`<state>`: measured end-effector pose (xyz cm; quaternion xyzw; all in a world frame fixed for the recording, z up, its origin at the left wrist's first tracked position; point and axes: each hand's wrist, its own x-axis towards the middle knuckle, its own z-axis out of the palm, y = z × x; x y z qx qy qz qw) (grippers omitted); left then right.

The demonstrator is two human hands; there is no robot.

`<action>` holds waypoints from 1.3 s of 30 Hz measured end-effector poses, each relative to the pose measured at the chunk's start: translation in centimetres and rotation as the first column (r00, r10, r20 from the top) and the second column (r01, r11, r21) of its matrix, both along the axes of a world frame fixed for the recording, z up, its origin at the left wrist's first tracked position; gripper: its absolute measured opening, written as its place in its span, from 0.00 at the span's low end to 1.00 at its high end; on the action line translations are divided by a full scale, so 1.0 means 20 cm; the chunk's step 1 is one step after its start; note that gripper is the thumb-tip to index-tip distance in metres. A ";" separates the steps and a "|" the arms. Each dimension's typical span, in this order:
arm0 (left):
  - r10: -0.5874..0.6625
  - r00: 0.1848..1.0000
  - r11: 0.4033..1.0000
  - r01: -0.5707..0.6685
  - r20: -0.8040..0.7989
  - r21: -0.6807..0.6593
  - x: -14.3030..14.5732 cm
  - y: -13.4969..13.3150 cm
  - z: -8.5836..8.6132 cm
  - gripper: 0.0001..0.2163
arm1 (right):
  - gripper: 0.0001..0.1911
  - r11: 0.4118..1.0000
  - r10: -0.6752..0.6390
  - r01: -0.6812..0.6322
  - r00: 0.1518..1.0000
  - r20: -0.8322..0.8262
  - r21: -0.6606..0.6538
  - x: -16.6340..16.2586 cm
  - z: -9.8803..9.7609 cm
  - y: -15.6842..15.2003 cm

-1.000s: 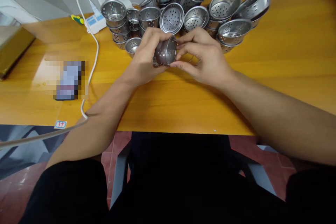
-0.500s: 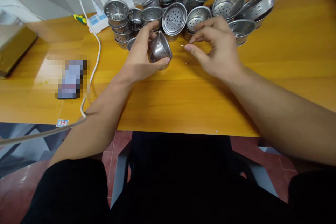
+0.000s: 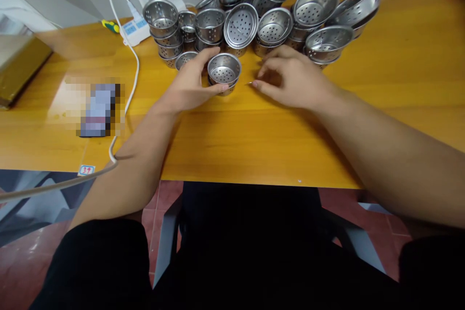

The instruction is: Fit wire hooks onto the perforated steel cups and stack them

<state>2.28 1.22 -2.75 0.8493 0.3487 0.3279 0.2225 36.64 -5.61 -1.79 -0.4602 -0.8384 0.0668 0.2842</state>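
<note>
My left hand [image 3: 194, 80] is curved around a small perforated metal cup [image 3: 224, 69], thumb at its near side and fingers behind it. The cup stands upright with its mouth up, on or inside another cup whose lower edge shows beneath. To the right, my right hand [image 3: 290, 77] is low over the table with its fingers curled and thumb stretched toward the cup. A thin, wire-like piece [image 3: 249, 83] sticks out at the thumb tip; the pinch itself is partly hidden.
Perforated metal cups and bowls stand in several stacks [image 3: 240, 26] along the wall. At the left are a phone [image 3: 99, 110], a white cable [image 3: 137, 70], a power strip [image 3: 136, 31], a yellow-handled tool [image 3: 111, 26] and a brown box [image 3: 22, 65].
The cup in my left hand has gone from tilted to upright on the cup below. My right hand has come down to the table, the thin piece moving with its thumb.
</note>
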 end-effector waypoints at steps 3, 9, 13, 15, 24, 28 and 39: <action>0.007 1.000 0.999 -0.006 0.026 -0.034 0.01 0.01 -0.02 0.39 | 0.25 1.000 0.003 -0.003 1.000 0.003 -0.020 0.01 -0.01 0.01; -0.007 1.000 0.999 0.008 -0.009 0.037 0.01 -0.04 0.01 0.42 | 0.23 1.000 0.013 -0.013 0.999 0.037 -0.010 0.01 -0.03 0.01; 0.119 0.991 0.980 -0.109 -0.053 0.164 -0.05 -0.02 0.12 0.31 | 0.23 0.999 0.026 -0.027 1.000 -0.013 -0.019 0.00 -0.03 0.00; 0.263 0.963 0.921 -0.270 0.063 0.281 -0.10 0.06 0.12 0.25 | 0.26 0.999 0.031 -0.032 0.999 -0.024 -0.029 0.00 -0.03 0.00; 0.342 0.939 0.934 -0.338 -0.023 0.116 -0.35 0.25 -0.05 0.29 | 0.31 0.998 0.015 -0.017 0.999 -0.038 -0.066 -0.02 0.00 -0.02; 0.367 0.930 0.908 -0.355 -0.017 0.224 -0.32 0.22 -0.09 0.24 | 0.30 0.997 0.017 -0.021 0.999 -0.046 -0.072 -0.03 0.01 -0.03; 0.040 0.994 0.964 -0.011 -0.106 0.264 -0.08 -0.07 0.20 0.27 | 0.32 0.998 0.051 -0.049 0.995 -0.080 0.031 -0.04 0.00 -0.02</action>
